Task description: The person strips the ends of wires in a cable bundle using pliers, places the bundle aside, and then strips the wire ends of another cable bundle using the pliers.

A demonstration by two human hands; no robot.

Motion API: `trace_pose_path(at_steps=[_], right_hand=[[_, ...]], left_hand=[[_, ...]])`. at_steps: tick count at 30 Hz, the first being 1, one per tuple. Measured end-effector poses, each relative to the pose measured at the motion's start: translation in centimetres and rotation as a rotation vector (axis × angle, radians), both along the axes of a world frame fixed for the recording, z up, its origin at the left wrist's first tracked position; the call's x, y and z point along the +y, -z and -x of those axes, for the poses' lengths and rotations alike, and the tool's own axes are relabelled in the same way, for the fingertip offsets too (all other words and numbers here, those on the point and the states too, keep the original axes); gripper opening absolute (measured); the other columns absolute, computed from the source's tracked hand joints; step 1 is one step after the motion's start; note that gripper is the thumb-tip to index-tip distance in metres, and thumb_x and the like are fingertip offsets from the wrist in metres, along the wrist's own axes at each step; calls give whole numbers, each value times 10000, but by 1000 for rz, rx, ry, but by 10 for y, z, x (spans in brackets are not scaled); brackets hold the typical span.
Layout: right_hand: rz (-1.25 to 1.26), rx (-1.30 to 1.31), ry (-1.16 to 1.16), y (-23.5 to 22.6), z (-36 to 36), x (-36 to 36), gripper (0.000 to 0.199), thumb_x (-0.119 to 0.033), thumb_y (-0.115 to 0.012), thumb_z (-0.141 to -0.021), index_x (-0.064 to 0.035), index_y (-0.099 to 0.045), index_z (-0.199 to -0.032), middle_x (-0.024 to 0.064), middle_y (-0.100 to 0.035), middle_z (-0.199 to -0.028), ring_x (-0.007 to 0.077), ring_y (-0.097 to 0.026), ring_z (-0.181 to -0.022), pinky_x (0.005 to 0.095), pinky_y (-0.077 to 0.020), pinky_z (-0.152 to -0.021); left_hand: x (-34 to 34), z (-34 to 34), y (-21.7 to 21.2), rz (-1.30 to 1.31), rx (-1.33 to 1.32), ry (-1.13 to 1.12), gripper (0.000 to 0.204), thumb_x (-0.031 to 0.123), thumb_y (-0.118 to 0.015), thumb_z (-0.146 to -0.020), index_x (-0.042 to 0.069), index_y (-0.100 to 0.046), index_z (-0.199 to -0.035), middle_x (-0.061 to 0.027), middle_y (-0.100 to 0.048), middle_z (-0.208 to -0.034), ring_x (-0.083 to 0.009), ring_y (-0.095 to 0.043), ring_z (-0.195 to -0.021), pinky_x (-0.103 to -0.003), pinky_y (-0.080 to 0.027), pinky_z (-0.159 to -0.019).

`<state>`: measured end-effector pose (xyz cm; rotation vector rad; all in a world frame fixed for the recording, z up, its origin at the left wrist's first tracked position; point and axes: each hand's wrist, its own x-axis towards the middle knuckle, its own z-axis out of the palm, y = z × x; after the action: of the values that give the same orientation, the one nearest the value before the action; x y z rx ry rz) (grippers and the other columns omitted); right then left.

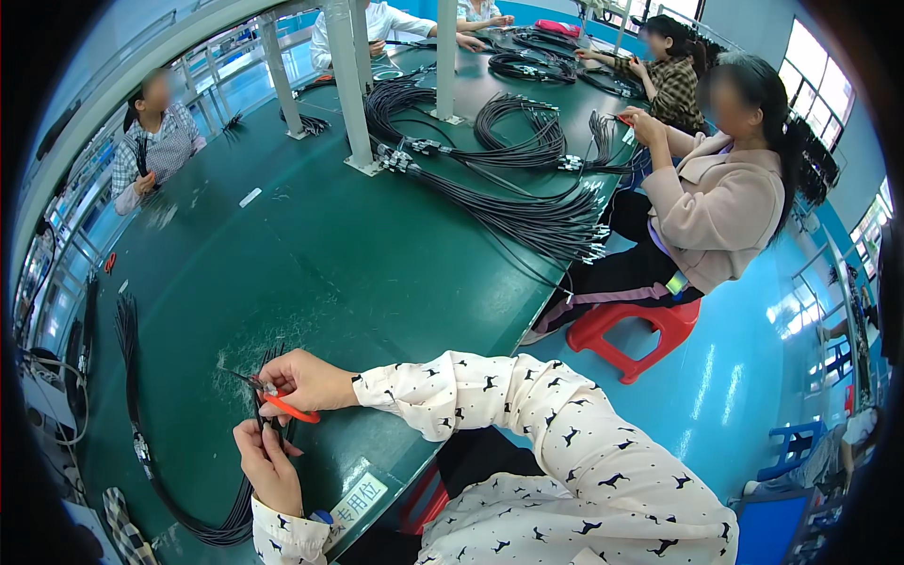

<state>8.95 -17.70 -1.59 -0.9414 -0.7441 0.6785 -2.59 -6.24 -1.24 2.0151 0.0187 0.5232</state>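
Right hand gripping orange-handled metal scissors, left hand pinching a curved bundle of thin black cables, near left on a flat green surface

- one green bench
- two bare hands
- three orange-handled tools
- five co-workers around it
- black cable bundles, too tangled to count

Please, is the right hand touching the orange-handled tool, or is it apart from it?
Touching. The head view shows it: the right hand is closed on the orange-handled tool, with part of an orange handle showing below the grip.
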Motion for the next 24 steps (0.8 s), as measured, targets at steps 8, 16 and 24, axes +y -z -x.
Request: trace_pose_path(at_steps=[8, 16, 24], right_hand=[[33, -1, 11, 0, 0, -1, 171, -28, -650, -717, 11, -488, -757, 59, -563, -692, 107, -582, -568, 219, -471, -516], [48, -31, 27, -1, -1, -2, 176, -29, -651, -716, 13, -485, -756, 52, -548, -682, 112, -584, -565, 223, -466, -508], [50, -18, 29, 0, -1, -1, 174, -29, -652, -714, 16, -491, -761, 47, -542, -679, 113, -586, -570, 224, -467, -505]], left_hand=[[-1, 0, -2, 30, 32, -5, 36, 55, -360, -900, 21, -372, -897, -19, -426, -670, -49, -430, -464, -169, -362, -397], [-2, -2, -1, 51, 34, -10, 40, 62, -368, -902, 26, -376, -885, -11, -428, -655, -43, -431, -470, -163, -361, -396], [0, -1, -5, 92, 87, -11, 18, 20, -390, -885, 3, -384, -886, -29, -443, -666, -59, -446, -513, -186, -411, -449]])
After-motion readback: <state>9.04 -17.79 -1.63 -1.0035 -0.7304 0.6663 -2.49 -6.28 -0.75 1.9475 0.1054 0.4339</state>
